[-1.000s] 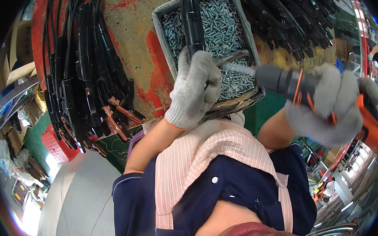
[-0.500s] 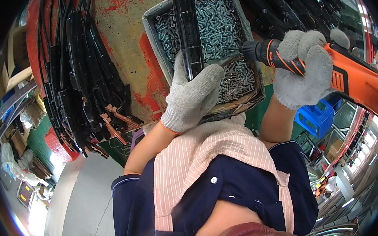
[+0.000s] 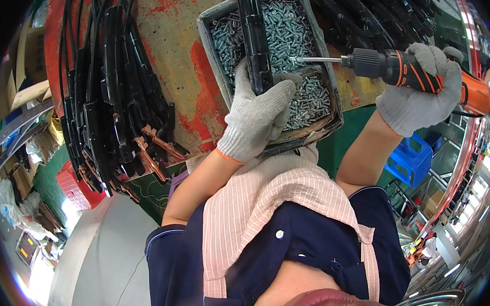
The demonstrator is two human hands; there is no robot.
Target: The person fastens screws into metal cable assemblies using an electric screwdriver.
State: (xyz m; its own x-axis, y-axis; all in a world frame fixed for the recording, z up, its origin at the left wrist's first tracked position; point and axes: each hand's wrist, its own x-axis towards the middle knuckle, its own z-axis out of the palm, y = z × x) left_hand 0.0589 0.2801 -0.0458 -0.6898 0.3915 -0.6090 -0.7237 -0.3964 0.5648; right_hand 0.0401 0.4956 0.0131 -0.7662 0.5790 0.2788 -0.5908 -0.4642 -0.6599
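My left hand (image 3: pixel 256 119), in a grey knit glove, is closed round the lower end of a long black plastic handle-like part (image 3: pixel 252 38). That part stands out over a box (image 3: pixel 208 45) of small silvery screws (image 3: pixel 286 29). To the right, my right hand (image 3: pixel 427 102), gloved the same way, grips an orange and black power screwdriver (image 3: pixel 399 68). Its long bit (image 3: pixel 321 59) points left across the box, with the tip over the screws beside the black part. Whether a screw sits on the tip is too small to tell.
Many black cabled parts with copper-coloured ends (image 3: pixel 106 88) lie on the worn red and yellow table (image 3: pixel 172 53) at left. More black parts (image 3: pixel 365 20) are piled at far right. A blue stool (image 3: pixel 410 160) and a red basket (image 3: pixel 77 185) stand below.
The power screwdriver has shifted right, away from the black part, and its angle has changed so more of the bit shows. My left hand keeps its hold; the view has shifted slightly.
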